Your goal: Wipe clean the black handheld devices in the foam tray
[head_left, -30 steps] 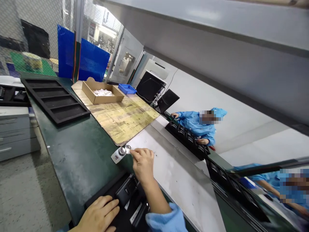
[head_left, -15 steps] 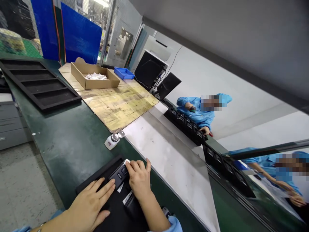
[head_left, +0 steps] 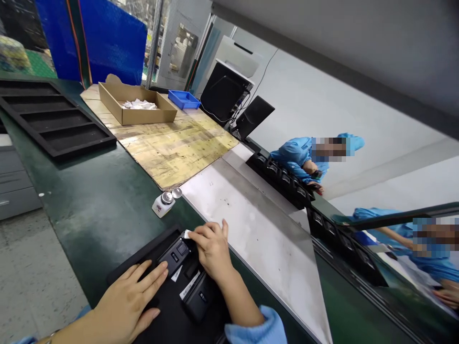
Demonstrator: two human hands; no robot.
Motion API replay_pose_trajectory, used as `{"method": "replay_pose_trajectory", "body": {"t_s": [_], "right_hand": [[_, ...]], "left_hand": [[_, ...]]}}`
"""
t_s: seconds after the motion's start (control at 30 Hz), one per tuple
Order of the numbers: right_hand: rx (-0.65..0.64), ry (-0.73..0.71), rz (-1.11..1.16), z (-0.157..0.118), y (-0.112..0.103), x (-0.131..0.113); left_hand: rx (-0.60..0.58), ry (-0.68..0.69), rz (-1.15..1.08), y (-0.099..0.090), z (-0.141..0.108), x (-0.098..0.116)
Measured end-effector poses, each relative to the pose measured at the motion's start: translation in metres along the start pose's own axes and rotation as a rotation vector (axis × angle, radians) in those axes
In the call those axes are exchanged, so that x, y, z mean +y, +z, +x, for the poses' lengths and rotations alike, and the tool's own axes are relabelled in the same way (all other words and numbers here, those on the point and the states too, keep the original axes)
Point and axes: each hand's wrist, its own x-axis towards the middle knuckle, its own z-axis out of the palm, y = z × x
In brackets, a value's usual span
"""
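A black tray (head_left: 122, 272) lies on the green bench at the bottom of the view. In it sits a dark grey device (head_left: 175, 256) with a small label. My left hand (head_left: 131, 298) lies spread over the tray, its fingertips on the device's near end. My right hand (head_left: 213, 248) pinches a small white piece (head_left: 187, 234) at the device's far end. Beside it in the tray is a second black device (head_left: 199, 297), with white strips next to both. A white bottle (head_left: 163, 204) with its metal lid raised stands beyond the tray.
An open cardboard box (head_left: 148, 116) with white pieces and a blue tray (head_left: 184, 100) stand on a wooden-looking sheet (head_left: 175, 153). A black compartment tray (head_left: 68, 122) lies left. Two people in blue work beyond the pale strip (head_left: 251, 229), near filled black trays (head_left: 278, 181).
My right hand has drawn back slightly from the device, still pinching the white piece, and more of both devices shows. My left hand stays resting there. The camera view has shifted slightly.
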Motion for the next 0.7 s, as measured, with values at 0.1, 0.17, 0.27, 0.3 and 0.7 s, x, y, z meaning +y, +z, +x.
{"method": "replay_pose_trajectory", "body": {"t_s": [0.1,0.17,0.27,0.3,0.7], "right_hand": [[-0.110,-0.044,0.055,0.018,0.006,0.000],[-0.136,-0.054,0.071,0.018,0.007,0.003],[-0.118,-0.068,0.105,0.005,0.003,0.010],[-0.112,-0.075,0.115,0.000,0.001,0.012],[0.090,0.088,0.090,-0.056,-0.020,-0.016]], "left_hand": [[0.030,0.004,0.023,0.002,0.000,0.000],[0.041,0.012,0.042,0.003,0.001,0.000],[0.042,0.016,0.063,0.002,0.001,0.001],[0.038,0.016,0.068,0.002,0.001,0.001],[0.047,-0.002,0.046,0.000,0.000,0.004]]}}
